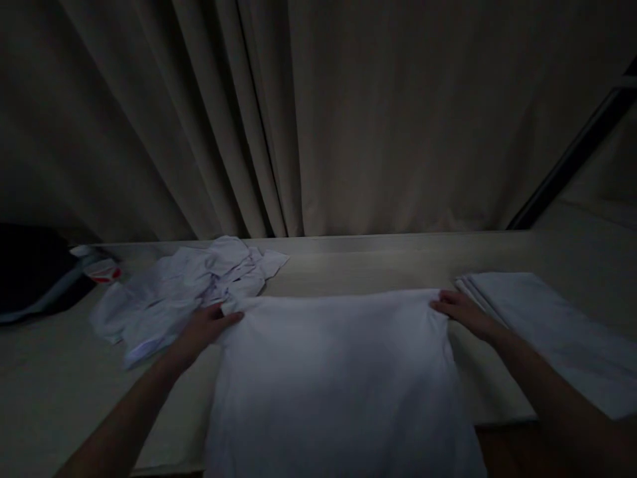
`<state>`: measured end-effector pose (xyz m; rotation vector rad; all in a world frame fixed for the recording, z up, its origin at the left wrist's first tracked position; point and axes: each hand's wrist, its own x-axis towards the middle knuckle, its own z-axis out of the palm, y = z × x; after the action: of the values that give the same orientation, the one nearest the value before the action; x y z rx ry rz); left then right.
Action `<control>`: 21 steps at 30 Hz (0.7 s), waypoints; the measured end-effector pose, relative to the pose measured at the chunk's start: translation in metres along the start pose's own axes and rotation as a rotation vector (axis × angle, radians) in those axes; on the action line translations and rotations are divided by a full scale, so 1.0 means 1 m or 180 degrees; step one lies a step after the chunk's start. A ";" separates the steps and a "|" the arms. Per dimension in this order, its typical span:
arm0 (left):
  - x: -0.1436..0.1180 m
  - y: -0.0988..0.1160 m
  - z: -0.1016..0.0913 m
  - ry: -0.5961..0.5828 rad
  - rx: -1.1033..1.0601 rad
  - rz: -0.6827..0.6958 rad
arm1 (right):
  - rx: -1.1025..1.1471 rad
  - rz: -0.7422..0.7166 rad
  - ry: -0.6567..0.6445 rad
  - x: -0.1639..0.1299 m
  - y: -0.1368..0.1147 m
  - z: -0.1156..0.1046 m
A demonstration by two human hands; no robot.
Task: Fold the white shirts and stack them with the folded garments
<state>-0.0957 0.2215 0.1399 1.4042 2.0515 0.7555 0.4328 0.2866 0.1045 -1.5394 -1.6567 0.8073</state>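
While holding white cloth across near edge of tabletop, one upper corner pinched in fingers of left hand, other in those of right hand, best keep top edge taut and level, pulling evenly both ways. Just left of cloth: crumpled white fabric; likely to snag, so worth holding left corner clear. Right of cloth: folded white fabric, not to be brushed by right arm. Beyond cloth: curtain. Far left of cloth: dark item, too dim to name.
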 end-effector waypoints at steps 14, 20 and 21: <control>0.124 -0.069 0.111 0.0014 0.0945 -0.0171 | -0.0545 0.0525 -0.0335 0.101 0.115 0.090; 0.039 -0.085 0.113 0.0558 0.1008 0.0074 | -0.0901 0.0743 0.0180 0.020 0.106 0.089; 0.015 -0.097 0.108 0.0494 0.0899 -0.0047 | -0.0912 0.0859 0.0112 -0.006 0.107 0.086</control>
<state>-0.0869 0.2227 -0.0059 1.5193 2.3605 0.6022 0.4184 0.2926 -0.0322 -1.9970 -1.6123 0.6953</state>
